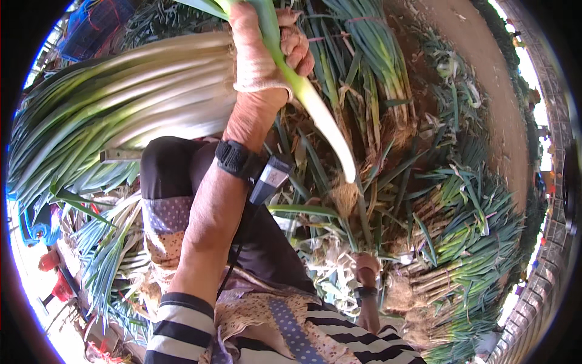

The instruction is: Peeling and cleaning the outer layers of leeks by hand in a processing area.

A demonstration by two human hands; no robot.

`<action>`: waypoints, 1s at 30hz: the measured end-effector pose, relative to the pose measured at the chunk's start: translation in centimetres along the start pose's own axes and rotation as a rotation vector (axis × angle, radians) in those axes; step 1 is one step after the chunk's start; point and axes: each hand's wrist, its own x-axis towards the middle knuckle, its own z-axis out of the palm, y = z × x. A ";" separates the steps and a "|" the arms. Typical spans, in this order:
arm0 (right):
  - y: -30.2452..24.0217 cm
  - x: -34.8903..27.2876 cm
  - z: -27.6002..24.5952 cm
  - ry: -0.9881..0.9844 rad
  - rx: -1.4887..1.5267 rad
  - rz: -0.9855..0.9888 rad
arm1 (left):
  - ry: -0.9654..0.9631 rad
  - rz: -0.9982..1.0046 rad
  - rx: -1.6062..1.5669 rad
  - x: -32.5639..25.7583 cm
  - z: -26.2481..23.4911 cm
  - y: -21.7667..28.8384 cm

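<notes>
Raised in front of me, my left hand (267, 51) is wrapped round the green part of a leek (324, 118). Its white shaft slants down to the right and ends in a tuft of brown roots (345, 197). Left of that hand lies a big pile of leeks (163, 85), pale shafts toward me and green tops at the far left. My right hand (366, 268) is low and close to my body, over loose peelings (333, 267). Its fingers look curled, but they are small here and anything in them is hidden.
Tied leek bundles (370, 48) lie at the far side, and more rooted bundles (461, 273) are stacked to the right. Stripped leaves (451, 79) litter the ground beside a dirt path (485, 67). A blue crate (97, 27) stands at the far left.
</notes>
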 end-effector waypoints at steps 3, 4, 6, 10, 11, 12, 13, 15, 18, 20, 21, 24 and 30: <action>0.8 -2.9 -7.1 0.307 0.474 0.020 | -0.030 0.006 -0.048 -0.1 -0.2 2.3; -0.4 -4.1 -10.5 0.369 0.666 -0.029 | -0.040 0.014 -0.061 -0.2 -0.5 2.9; -3.8 -7.9 -16.5 0.429 0.842 -0.115 | -0.049 0.045 -0.083 -0.8 -1.0 4.8; -9.7 -8.5 -20.7 0.719 1.372 -1.242 | 0.051 -0.154 -0.263 -1.7 0.9 4.7; -12.1 -12.6 -21.9 0.435 1.450 -1.347 | -0.123 -0.151 -0.345 -1.4 -0.9 5.0; -12.6 -12.4 -21.0 0.528 1.486 -1.266 | -0.236 -0.135 -0.393 -1.1 -1.0 5.0; -13.3 -13.2 -20.7 0.579 1.415 -1.206 | -0.271 -0.148 -0.456 -1.2 -1.4 5.3; -14.3 -14.2 -21.5 0.625 1.340 -1.160 | -0.401 -0.115 -0.492 -1.3 -2.2 6.7; -16.6 -16.5 -25.5 0.869 1.135 -1.171 | -0.183 0.236 -0.080 0.4 -2.9 9.8; -18.8 -16.8 -29.0 0.955 1.002 -1.190 | -0.086 0.356 0.062 1.3 -3.7 14.4; -20.1 -17.1 -30.9 1.100 0.905 -1.240 | -0.099 0.368 0.161 1.9 -4.2 17.4; -25.7 -18.4 -37.5 1.561 0.424 -1.442 | 0.252 0.525 0.272 0.6 0.4 25.4; -37.6 -24.0 -45.6 1.206 0.520 -1.626 | 0.319 0.637 0.440 1.2 -11.7 39.2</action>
